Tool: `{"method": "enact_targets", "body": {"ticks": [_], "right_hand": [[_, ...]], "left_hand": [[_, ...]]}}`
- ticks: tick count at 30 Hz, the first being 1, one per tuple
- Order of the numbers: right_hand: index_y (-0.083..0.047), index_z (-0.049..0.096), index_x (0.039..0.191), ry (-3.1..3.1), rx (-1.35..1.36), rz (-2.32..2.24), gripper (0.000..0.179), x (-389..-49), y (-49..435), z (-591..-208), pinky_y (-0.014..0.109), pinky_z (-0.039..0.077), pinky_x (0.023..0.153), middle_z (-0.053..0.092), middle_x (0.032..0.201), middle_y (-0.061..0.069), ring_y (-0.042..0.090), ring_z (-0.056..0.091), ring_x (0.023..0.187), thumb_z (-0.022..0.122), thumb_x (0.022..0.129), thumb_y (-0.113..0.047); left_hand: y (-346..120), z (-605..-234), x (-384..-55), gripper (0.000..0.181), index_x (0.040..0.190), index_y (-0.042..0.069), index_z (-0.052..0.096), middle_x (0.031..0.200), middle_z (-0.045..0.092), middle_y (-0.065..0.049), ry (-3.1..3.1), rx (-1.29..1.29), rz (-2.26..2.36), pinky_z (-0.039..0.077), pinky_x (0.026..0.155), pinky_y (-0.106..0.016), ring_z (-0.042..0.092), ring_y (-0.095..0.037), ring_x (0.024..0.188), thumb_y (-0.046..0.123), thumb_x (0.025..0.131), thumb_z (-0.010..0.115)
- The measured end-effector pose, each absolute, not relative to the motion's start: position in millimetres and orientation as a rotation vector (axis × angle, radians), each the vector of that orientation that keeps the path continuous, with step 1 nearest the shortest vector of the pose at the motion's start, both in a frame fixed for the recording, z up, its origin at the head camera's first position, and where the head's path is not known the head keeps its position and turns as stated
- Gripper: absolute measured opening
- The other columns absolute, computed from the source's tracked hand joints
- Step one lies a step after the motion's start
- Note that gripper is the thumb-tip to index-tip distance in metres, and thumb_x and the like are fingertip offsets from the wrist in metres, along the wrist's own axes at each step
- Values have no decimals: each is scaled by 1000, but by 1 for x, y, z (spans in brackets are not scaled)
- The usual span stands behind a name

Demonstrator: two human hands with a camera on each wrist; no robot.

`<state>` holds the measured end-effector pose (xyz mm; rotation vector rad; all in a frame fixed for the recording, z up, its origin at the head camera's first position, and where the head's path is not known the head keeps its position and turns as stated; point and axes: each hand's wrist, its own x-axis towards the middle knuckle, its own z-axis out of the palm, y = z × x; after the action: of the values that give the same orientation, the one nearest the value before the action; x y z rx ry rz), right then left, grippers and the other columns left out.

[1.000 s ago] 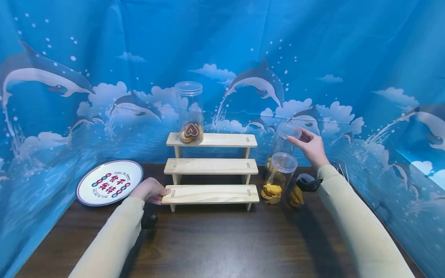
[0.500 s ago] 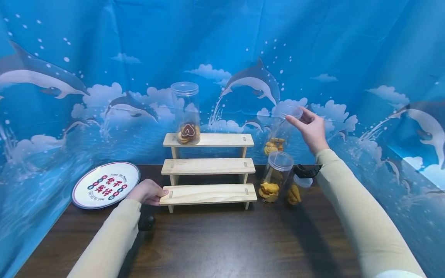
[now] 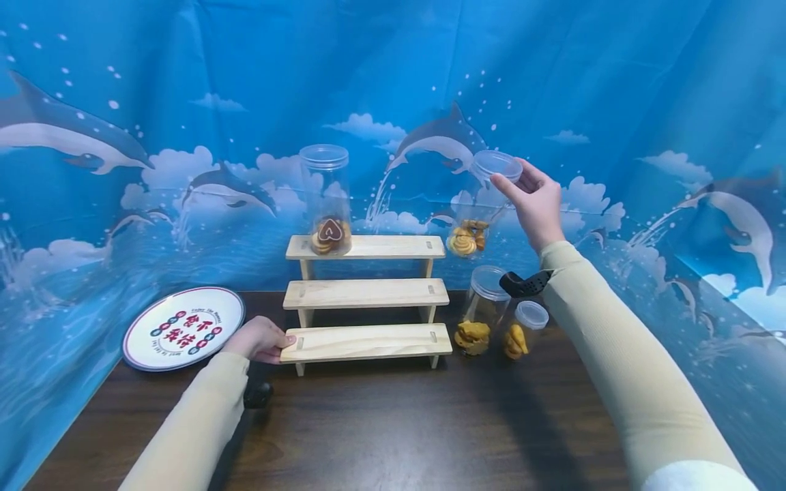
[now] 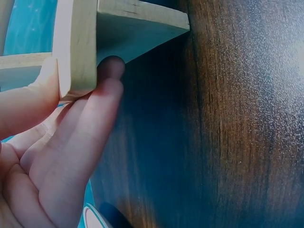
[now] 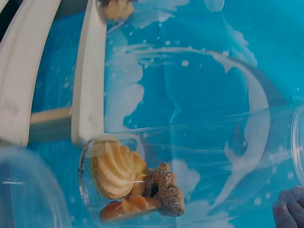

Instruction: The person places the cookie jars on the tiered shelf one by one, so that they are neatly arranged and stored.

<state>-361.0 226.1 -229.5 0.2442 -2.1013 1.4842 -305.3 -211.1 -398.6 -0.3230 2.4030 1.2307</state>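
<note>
My left hand point(image 3: 260, 339) pinches the left end of the lowest step of a three-tier wooden stand point(image 3: 368, 341), thumb on top and fingers beneath, as the left wrist view shows. Up at the right, my right hand point(image 3: 535, 204) grips the lid end of a tall clear jar point(image 3: 469, 235). Swirled and nubby cookies point(image 5: 114, 171) lie in the bottom of that jar. It hangs in the air just right of the top step, above the table. On the top step's left side stands another tall jar point(image 3: 327, 198), with a heart-marked cookie inside.
Below my right hand, a medium jar point(image 3: 485, 307) and a small jar point(image 3: 525, 331) of yellow cookies stand on the dark table point(image 3: 393, 429). A white plate point(image 3: 184, 327) with red lettering leans at the left. A blue dolphin curtain point(image 3: 393, 61) hangs close behind.
My right hand has lifted the tall jar from behind the medium jar, up and to the left towards the top step. The left hand keeps its hold on the lowest step.
</note>
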Motion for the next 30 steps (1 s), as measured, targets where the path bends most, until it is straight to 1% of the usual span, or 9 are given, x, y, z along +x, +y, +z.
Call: {"method": "enact_targets", "body": {"ticks": [5,12,17,25,30], "right_hand": [[-14,51,136,-2069,317,1524,63,-366,208,-227,32,43,104,56,134,8,16,54,122,71,83,-40],[-12,49,138,-2054,370,1590,66,-373,185,-224,31,43,103,55,134,9,16,54,122,73,82,-38],[-11,50,137,-2052,389,1593,65,-378,171,-223,31,44,103,56,133,8,16,55,121,72,83,-37],[-12,44,141,-2095,362,1598,72,-391,148,-229,29,42,104,51,139,7,15,52,124,73,82,-40],[-13,45,141,-2095,346,1621,72,-393,138,-233,30,42,104,50,140,6,15,52,124,73,81,-41]], "left_hand": [[-212,-399,-305,31,106,-17,58,71,63,-10,2407,-314,1239,58,62,-29,61,-15,60,10,92,62],[-211,-399,-306,31,106,-17,59,71,63,-10,2430,-325,1215,58,61,-28,61,-15,59,10,92,62],[-208,-399,-305,31,106,-16,59,74,64,-12,2428,-344,1214,57,61,-27,62,-16,60,10,91,64],[-211,-398,-303,30,105,-15,60,74,63,-12,2428,-370,1236,57,61,-27,62,-16,60,11,90,65],[-211,-399,-302,31,104,-15,60,74,63,-13,2427,-363,1235,57,61,-28,62,-17,61,12,90,65]]}}
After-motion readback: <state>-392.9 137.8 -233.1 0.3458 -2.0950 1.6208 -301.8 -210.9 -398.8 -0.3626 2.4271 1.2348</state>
